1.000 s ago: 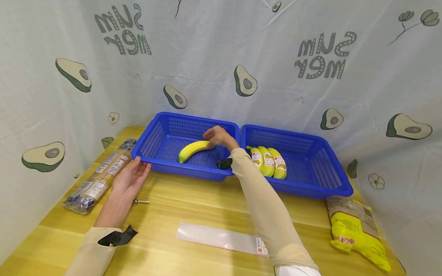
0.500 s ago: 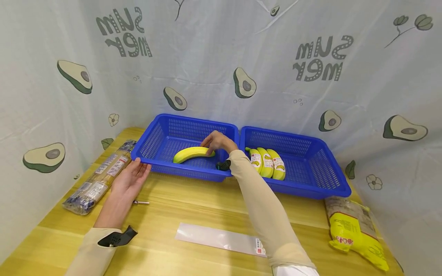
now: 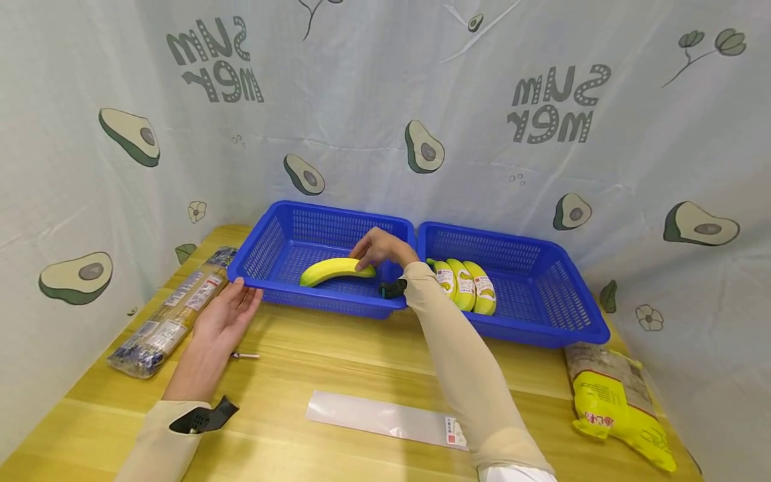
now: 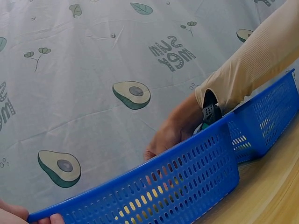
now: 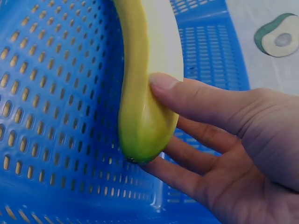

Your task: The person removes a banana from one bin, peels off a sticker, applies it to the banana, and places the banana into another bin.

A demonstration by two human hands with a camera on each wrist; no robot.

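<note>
A yellow banana (image 3: pixel 332 269) with a greenish tip lies inside the left blue basket (image 3: pixel 278 282). My right hand (image 3: pixel 381 248) holds it near its right end. The right wrist view has the thumb (image 5: pixel 165 84) laid along the banana (image 5: pixel 152 60), with the other fingers behind it. My left hand (image 3: pixel 227 316) grips the front left corner of this basket by its rim. In the left wrist view, the basket's slotted wall (image 4: pixel 140 196) hides most of the banana, and fingertips (image 4: pixel 57 219) show at the rim.
A second blue basket (image 3: pixel 560 294) on the right holds several labelled bananas (image 3: pixel 465 288). A clear-wrapped noodle pack (image 3: pixel 171 314) lies at left, a yellow bag (image 3: pixel 614 402) at right. A pale strip (image 3: pixel 379 416) and a small white stick (image 3: pixel 245 355) lie on the wooden table (image 3: pixel 301 355).
My right hand has lowered slightly towards the basket's front, turning the banana flatter across, its left tip shifting left. My left hand stays at the corner.
</note>
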